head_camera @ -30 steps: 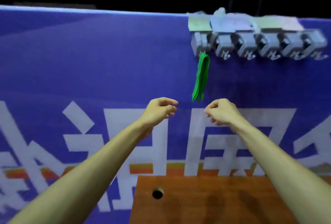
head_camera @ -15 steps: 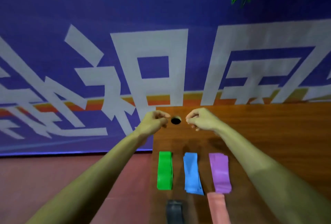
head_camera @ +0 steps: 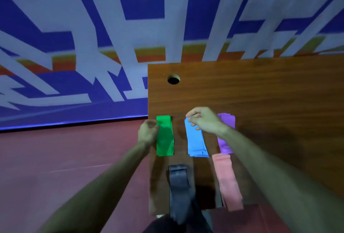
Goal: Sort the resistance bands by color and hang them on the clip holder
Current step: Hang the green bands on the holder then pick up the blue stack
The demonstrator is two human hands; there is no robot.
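The right hand (head_camera: pixel 202 121) is down over the far end of the blue bands (head_camera: pixel 196 143), fingers curled, with thumb and forefinger pinching the top edge of the stack. Its wrist crosses part of the purple bands (head_camera: pixel 226 139) lying just to the right. The left hand (head_camera: pixel 149 132) sits at the left edge of the wooden surface (head_camera: pixel 260 93), fingers curled in against the upper left side of the green bands (head_camera: pixel 164 137); from here I cannot tell whether it has hold of one or only touches it. Green, blue and purple lie flat side by side in one row, each stack apart from the next. Nearer the person, the black bands (head_camera: pixel 178 186) and the pink bands (head_camera: pixel 228 180) lie flat and run to the near edge. A round hole (head_camera: pixel 173 80) is cut near the far left corner. Behind stands a blue banner (head_camera: pixel 111 27) with big white characters, above a reddish floor (head_camera: pixel 65 158).
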